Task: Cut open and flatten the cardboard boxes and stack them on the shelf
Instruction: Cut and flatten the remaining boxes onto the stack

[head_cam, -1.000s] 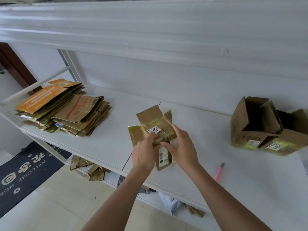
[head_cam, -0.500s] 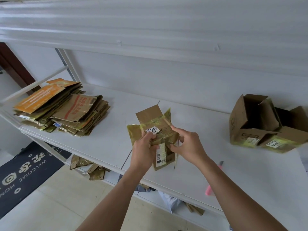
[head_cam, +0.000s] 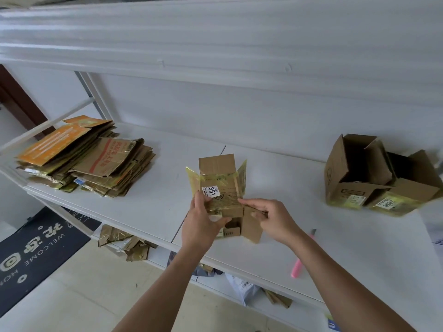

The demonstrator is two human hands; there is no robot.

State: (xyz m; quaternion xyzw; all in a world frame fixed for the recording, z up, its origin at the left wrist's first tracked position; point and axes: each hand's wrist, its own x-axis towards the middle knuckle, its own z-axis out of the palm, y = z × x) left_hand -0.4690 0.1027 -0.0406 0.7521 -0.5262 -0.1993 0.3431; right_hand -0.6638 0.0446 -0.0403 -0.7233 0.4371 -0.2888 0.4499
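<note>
White metal shelf (head_cam: 148,200) against white wall. Small brown cardboard box with yellow tape and "351" label (head_cam: 221,188) held above shelf centre — left hand (head_cam: 200,226) grips its left side, thumb near label; right hand (head_cam: 271,218) pinches right flap. Stack of flattened brown and orange cardboard (head_cam: 88,159) on shelf far left. Two open brown boxes (head_cam: 374,176) far right. Pink utility knife (head_cam: 302,257) on shelf, beside right forearm.
</note>
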